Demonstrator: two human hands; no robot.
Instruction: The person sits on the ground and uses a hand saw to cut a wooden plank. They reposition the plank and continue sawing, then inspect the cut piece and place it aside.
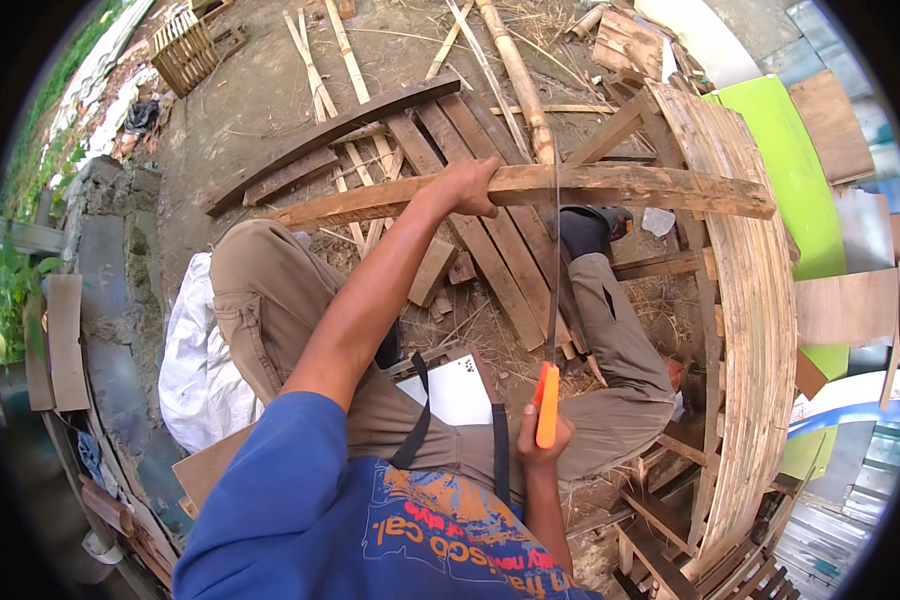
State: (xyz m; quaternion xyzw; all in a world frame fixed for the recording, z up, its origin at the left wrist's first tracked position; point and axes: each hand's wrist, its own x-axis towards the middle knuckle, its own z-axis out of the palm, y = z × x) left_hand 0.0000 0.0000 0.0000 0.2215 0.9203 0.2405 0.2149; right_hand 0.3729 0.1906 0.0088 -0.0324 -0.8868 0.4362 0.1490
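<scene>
My right hand (547, 437) is wrapped round the orange handle of a hand saw (555, 300). Its thin blade, seen nearly edge-on, points away from me and lies across a long wooden beam (630, 186). On the same beam, left of the blade, my left hand (467, 187) presses down with its fingers curled over the far side. The beam's left end reaches my bent left knee, and its right end rests over a slatted bench (735, 330). Whether the blade has cut into the wood cannot be seen.
Several brown planks (490, 250) lie on the ground beyond the beam, with bamboo poles (515, 75) farther off. A white sheet on a board (460, 388) lies between my legs. At left are a white sack (202, 370) and a concrete wall (120, 300); a green panel (785, 165) stands at right.
</scene>
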